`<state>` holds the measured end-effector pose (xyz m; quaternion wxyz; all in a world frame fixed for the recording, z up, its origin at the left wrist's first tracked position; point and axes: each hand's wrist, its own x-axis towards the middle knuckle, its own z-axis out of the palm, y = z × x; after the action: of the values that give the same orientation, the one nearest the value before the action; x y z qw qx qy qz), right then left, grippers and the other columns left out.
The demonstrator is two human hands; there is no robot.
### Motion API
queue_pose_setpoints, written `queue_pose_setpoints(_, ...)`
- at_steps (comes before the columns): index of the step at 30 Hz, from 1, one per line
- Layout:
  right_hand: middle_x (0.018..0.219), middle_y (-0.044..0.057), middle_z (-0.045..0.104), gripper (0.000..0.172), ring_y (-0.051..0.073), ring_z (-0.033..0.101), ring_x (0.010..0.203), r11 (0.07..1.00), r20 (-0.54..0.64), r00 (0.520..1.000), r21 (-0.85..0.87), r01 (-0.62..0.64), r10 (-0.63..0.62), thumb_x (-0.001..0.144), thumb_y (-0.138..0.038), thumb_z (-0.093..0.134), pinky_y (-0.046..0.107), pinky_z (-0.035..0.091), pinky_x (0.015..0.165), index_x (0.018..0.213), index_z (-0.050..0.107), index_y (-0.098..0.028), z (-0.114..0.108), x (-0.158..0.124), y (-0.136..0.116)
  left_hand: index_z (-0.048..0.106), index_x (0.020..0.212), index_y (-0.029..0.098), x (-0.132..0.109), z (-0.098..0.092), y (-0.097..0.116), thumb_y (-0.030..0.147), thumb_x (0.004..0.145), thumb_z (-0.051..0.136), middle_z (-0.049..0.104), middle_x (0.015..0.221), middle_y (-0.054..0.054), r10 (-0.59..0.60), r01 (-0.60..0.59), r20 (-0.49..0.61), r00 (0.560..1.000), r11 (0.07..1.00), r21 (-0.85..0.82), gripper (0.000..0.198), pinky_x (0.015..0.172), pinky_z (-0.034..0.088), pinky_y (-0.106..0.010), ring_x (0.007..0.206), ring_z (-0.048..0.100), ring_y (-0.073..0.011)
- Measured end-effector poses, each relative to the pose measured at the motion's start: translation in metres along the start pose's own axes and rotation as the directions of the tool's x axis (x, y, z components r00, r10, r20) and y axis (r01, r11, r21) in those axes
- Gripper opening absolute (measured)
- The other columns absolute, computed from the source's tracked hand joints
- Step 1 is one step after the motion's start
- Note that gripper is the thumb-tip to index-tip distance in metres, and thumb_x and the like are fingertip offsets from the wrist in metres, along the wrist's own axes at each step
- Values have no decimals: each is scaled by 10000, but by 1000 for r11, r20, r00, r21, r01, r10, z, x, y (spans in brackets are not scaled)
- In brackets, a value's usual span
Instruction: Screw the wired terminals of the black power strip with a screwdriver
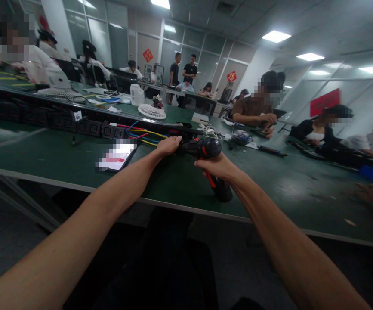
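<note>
My right hand (217, 165) is wrapped round the grip of a black and orange cordless drill (204, 147). The drill's nose points left, toward my left hand (169, 145). My left hand is closed at a dark part by the drill's tip; what its fingers hold is hidden. Red, blue and yellow wires (147, 134) run from beside that hand to a row of black power sockets (92, 128). The sockets belong to a long black power strip lying across the table.
A lit phone (117, 156) lies on the green table (60, 157) left of my forearm. Behind the strip are a white fan grille (152, 111) and a white jug (137, 94). A co-worker in a brown shirt (249, 110) handles something across the table.
</note>
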<state>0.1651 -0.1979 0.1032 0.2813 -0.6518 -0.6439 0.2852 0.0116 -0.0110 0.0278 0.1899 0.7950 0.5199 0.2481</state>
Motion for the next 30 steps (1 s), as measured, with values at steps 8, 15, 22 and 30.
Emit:
queue_pose_setpoints(8,512,-2,547,172,130,512,463,1000,4,1000,4,6,-6,807,-103,662,263,412,442,696,568,-195,1,0,0,680,1298,173,-1,0,0,498,1063,156,652,1438,-156,-10,10,4,1000,1000,0,660,1095,462,-432,1324,611,-332)
queue_pose_setpoints(15,502,-13,542,150,132,517,464,1000,7,1000,-4,16,-16,801,-95,657,259,416,445,723,575,-193,1,3,2,676,1314,187,2,2,-1,505,1062,166,636,1467,-138,-13,13,2,1000,1000,-19,652,1117,447,-415,1352,591,-312)
queue_pose_setpoints(22,519,-8,542,140,135,513,474,1000,2,1000,11,-21,21,812,-110,670,259,410,446,762,571,-195,1,-1,-1,667,1325,185,2,3,-3,487,1064,151,654,1438,-143,21,-21,-5,1000,1000,19,653,1095,462,-423,1326,610,-320)
queue_pose_setpoints(30,524,-12,532,123,137,512,477,1000,6,1000,29,12,-13,788,-105,658,267,410,456,772,576,-194,2,0,1,678,1307,188,1,2,-2,504,1059,152,656,1437,-140,-3,3,-7,1000,1000,6,661,1096,462,-423,1320,612,-316)
